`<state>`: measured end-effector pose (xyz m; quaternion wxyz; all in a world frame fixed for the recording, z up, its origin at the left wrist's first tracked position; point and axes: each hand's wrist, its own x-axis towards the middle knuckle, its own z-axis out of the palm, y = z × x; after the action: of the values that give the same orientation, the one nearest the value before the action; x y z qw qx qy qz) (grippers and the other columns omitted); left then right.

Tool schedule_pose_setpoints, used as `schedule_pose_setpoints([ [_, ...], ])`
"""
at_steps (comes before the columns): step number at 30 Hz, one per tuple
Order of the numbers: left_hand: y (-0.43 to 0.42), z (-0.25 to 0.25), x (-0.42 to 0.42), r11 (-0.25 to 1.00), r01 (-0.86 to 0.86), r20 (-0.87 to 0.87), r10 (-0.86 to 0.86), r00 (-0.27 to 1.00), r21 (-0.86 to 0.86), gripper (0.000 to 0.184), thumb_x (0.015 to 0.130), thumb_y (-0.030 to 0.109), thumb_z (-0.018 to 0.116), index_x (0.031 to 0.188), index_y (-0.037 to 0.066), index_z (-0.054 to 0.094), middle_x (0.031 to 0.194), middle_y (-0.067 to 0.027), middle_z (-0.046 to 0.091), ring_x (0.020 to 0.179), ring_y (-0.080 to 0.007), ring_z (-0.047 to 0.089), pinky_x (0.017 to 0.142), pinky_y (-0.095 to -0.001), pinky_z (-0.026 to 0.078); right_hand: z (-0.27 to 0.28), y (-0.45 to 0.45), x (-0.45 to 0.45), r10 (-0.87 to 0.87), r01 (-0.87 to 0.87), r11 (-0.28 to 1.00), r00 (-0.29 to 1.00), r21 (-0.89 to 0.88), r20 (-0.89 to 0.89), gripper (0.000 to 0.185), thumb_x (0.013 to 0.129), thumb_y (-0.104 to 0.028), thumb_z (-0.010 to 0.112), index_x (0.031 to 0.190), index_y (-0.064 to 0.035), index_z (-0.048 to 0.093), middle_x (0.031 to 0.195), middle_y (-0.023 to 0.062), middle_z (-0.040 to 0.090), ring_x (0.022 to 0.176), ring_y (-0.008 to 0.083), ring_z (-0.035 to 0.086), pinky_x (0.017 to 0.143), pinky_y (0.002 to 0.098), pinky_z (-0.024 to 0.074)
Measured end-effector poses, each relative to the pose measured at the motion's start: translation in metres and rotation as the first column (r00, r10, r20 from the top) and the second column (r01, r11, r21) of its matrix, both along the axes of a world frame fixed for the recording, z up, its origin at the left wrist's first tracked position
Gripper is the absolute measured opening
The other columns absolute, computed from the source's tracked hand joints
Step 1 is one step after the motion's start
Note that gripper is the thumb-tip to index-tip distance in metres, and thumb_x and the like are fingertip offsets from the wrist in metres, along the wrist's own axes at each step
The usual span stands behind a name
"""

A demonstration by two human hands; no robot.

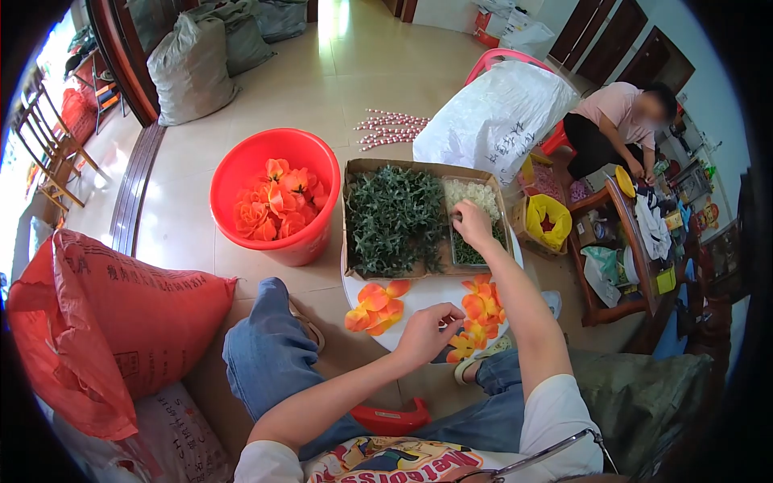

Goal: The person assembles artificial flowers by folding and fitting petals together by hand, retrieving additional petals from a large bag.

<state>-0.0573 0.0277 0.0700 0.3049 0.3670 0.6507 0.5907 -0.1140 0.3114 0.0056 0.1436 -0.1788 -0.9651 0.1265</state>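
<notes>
My right hand [473,224] reaches into a clear plastic box, its fingers pinched together over the line between white bits [471,193] and small green pieces [467,254]. What lies between those fingertips is too small to tell. My left hand [429,332] hovers above the front of the white round table [382,342], thumb and fingertips drawn together; I cannot make out anything in them. Orange-yellow fabric petals lie on either side of it, a left pile [375,309] and a right pile [481,310]. Dark green artificial leaves [394,217] fill most of the cardboard tray [352,262].
Left of the table stands a red bucket [299,251] with orange artificial flowers [278,201]. A large red sack [121,322] is at far left. Behind are a white bag [499,113] and pink beaded strands [390,129]. A seated person [616,129] works at right, near a yellow-lined box [549,221].
</notes>
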Motion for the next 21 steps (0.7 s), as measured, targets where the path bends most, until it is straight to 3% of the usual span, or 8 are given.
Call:
schedule_pose_setpoints([
  [4,-0.001,0.000,-0.002,1.000,-0.006,-0.010,0.005,1.000,-0.022,0.011,0.085,0.010,0.065,0.094,0.002,0.065,0.086,-0.0080,0.068,0.077,-0.0189,0.066,0.070,-0.0295,0.052,-0.006,0.017,0.005,-0.122,0.098,0.971,0.987,-0.217,-0.103,0.020,0.070,-0.008,0.071,0.087,-0.0063,0.061,0.081,0.0063,0.062,0.069,0.0236,0.060,0.065,0.0349,0.0484],
  [5,-0.001,-0.001,-0.001,1.000,-0.002,-0.005,0.002,1.000,-0.020,0.011,0.086,0.010,0.065,0.094,0.002,0.065,0.086,-0.0080,0.068,0.077,-0.0189,0.066,0.070,-0.0295,0.052,-0.007,0.021,0.009,-0.102,0.068,0.969,0.985,-0.239,-0.135,0.025,0.070,-0.007,0.073,0.093,-0.0056,0.063,0.078,0.0045,0.063,0.063,0.0163,0.058,0.062,0.0317,0.0476],
  [8,0.000,-0.001,0.000,1.000,0.002,-0.001,-0.002,1.000,-0.024,0.011,0.086,0.010,0.065,0.094,0.002,0.065,0.087,-0.0080,0.068,0.078,-0.0190,0.067,0.070,-0.0296,0.052,-0.006,0.030,0.019,-0.057,0.003,0.933,0.989,-0.360,-0.138,0.030,0.074,-0.008,0.073,0.102,-0.0052,0.065,0.077,0.0034,0.064,0.066,0.0126,0.057,0.062,0.0297,0.0472],
  [11,0.000,0.001,-0.001,0.999,0.005,-0.009,-0.005,1.000,-0.040,0.011,0.085,0.010,0.065,0.094,0.002,0.065,0.087,-0.0081,0.068,0.078,-0.0191,0.067,0.071,-0.0297,0.052,0.005,0.028,0.030,-0.083,0.028,0.900,0.991,-0.435,-0.108,0.034,0.077,-0.013,0.072,0.109,-0.0047,0.065,0.081,0.0080,0.067,0.066,0.0155,0.060,0.064,0.0307,0.0486],
  [14,0.000,-0.001,-0.002,1.000,0.003,-0.018,-0.004,1.000,-0.031,0.011,0.085,0.009,0.065,0.094,0.002,0.065,0.088,-0.0081,0.069,0.079,-0.0191,0.067,0.071,-0.0296,0.053,0.004,0.030,0.039,-0.164,0.093,0.861,0.981,-0.500,-0.099,0.028,0.081,-0.015,0.070,0.105,-0.0017,0.065,0.076,0.0065,0.066,0.065,0.0135,0.060,0.061,0.0272,0.0484],
  [17,0.003,-0.006,0.000,1.000,-0.025,-0.026,0.025,0.999,0.017,0.011,0.084,0.008,0.065,0.093,0.002,0.065,0.086,-0.0092,0.069,0.073,-0.0221,0.066,0.068,-0.0314,0.052,0.008,0.031,0.048,-0.202,0.069,0.726,0.972,-0.684,-0.117,0.023,0.087,-0.018,0.065,0.102,-0.0010,0.064,0.076,0.0039,0.064,0.062,0.0104,0.058,0.058,0.0231,0.0473],
  [20,0.002,-0.006,0.003,0.998,-0.041,-0.013,0.042,0.999,0.042,0.011,0.083,0.007,0.064,0.092,0.002,0.065,0.085,-0.0099,0.069,0.070,-0.0235,0.065,0.066,-0.0323,0.051,0.035,0.013,0.061,-0.289,0.109,0.494,0.956,-0.863,-0.044,0.018,0.094,-0.017,0.056,0.101,-0.0018,0.062,0.080,0.0008,0.061,0.062,0.0081,0.056,0.057,0.0217,0.0464],
  [21,0.003,-0.004,0.002,0.998,-0.042,-0.007,0.042,0.999,0.048,0.011,0.083,0.007,0.064,0.093,0.002,0.065,0.084,-0.0099,0.069,0.070,-0.0234,0.065,0.066,-0.0322,0.051,0.037,0.013,0.068,-0.269,0.026,0.394,0.959,-0.919,-0.088,0.018,0.095,-0.017,0.054,0.103,-0.0025,0.061,0.082,0.0009,0.061,0.064,0.0082,0.056,0.058,0.0218,0.0465],
])
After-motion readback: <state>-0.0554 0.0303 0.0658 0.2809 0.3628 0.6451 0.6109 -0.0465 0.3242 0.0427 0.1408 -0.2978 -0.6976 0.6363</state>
